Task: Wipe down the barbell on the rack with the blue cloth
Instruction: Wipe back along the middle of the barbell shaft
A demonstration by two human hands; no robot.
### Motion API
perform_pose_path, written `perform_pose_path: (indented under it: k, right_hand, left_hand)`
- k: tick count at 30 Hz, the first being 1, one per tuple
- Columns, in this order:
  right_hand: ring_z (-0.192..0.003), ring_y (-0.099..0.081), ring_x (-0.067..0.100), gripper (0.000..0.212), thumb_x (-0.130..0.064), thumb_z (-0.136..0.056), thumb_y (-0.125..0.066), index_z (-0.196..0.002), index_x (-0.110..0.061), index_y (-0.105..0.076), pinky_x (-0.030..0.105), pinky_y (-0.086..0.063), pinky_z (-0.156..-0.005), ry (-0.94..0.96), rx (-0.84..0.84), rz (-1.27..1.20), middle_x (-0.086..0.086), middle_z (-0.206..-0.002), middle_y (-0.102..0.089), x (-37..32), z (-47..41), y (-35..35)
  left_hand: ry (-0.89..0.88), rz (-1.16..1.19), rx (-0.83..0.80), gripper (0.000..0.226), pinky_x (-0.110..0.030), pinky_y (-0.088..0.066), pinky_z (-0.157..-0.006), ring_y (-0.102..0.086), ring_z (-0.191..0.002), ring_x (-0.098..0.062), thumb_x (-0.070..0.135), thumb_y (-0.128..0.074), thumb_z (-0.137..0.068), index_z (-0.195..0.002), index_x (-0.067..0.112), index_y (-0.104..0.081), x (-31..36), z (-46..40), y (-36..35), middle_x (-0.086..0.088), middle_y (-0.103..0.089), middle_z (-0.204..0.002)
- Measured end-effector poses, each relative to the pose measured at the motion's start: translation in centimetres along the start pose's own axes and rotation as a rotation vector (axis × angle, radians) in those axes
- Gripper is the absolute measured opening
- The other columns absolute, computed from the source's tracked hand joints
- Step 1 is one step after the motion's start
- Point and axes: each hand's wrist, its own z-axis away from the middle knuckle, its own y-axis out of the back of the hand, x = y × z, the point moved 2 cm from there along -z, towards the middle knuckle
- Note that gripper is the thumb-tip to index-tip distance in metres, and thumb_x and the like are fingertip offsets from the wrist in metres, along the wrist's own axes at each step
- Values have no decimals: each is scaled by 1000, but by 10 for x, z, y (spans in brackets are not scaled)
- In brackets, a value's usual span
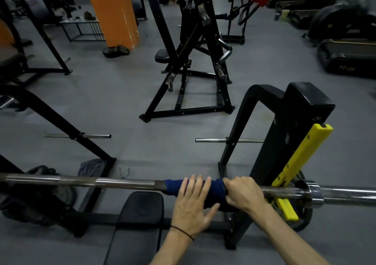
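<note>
On barbell [122,183] — blue cloth [173,186], both hands.

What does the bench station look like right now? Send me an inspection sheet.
Surface: grey floor; black bench pad under the bar.
Job's things: barbell lying across the rack; blue cloth wrapped around it.
Clutter: grey rag, dark bag, spring collar on the floor.
Grips: left hand flat on cloth; right hand gripping it.
Cables: nothing seen.
Surroundings: orange pillar, treadmills.
</note>
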Motion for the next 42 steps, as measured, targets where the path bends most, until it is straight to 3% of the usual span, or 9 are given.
perform_pose_path:
  k: [2,8,15,21,25,29,32,36,42]
  right_hand:
    - [-83,-70,27,19,-31,-87,-58,-100,-20,-67,33,-48,-68,-23,-216,-149,4,-91,-72,3,-7,8]
    - [-61,-61,16,12,-29,-71,-74,-75,-22,-65,30,-48,-56,-124,-666,-547,0,-72,-67,19,-26,12]
    - [-95,-63,25,25,-39,-84,-59,-105,-26,-61,38,-50,-79,18,-157,-104,-1,-105,-63,-1,-13,4]
    - [-87,-62,29,52,-13,-49,-82,-99,-16,-69,39,-54,-71,-79,155,-50,9,-107,-65,-31,-6,-11]
    - [-102,-66,33,77,-12,-45,-84,-120,-10,-69,43,-57,-81,-119,210,-95,13,-120,-67,-29,0,-13]
    - [-85,-65,28,63,-13,-51,-87,-112,-11,-72,39,-55,-66,-129,258,-119,8,-103,-65,-30,0,-15]
    - [-88,-63,30,57,-12,-50,-86,-105,-12,-73,43,-55,-75,-131,298,-72,10,-104,-64,-37,-2,-13]
    - [-89,-62,29,56,-15,-53,-88,-107,-13,-71,42,-54,-74,-131,277,-87,9,-107,-64,-65,-18,-11]
    - [-57,-60,23,39,-20,-48,-90,-77,-18,-63,34,-48,-49,-105,231,-131,1,-69,-60,-101,-38,-5]
  left_hand:
    - [-2,-3,-4,75,-42,-10,-126,-47,-133,-30,61,-51,-93,-152,17,-39,-27,7,4,-9,-54,-139]
    - [173,-27,-9,74,-50,-17,-124,-42,-140,-36,63,-31,-99,-149,10,-46,-129,48,31,-14,-50,-146]
    - [249,2,13,90,-63,-15,-120,-32,-146,-44,70,-32,-97,-147,-4,-44,-39,16,7,-21,-46,-151]
    - [25,5,-23,84,-52,-17,-119,-35,-147,-30,67,-48,-90,-156,15,-36,14,2,2,-8,-37,-160]
    - [32,13,-12,76,-45,-18,-123,-37,-146,-29,61,-50,-93,-155,18,-39,-47,20,12,-9,-41,-157]
    - [150,5,25,72,-50,-20,-123,-32,-149,-30,60,-38,-99,-154,13,-39,-126,48,28,-11,-39,-158]
    - [210,-53,59,75,-48,-14,-126,-32,-149,-32,62,-32,-101,-151,7,-42,-177,68,43,-13,-39,-158]
    - [470,-17,80,86,-57,-9,-124,-30,-147,-44,67,-27,-99,-145,-3,-46,-156,50,37,-21,-45,-150]
    - [74,18,44,83,-51,-17,-121,-32,-149,-34,69,-38,-95,-155,11,-37,-79,30,19,-9,-39,-158]
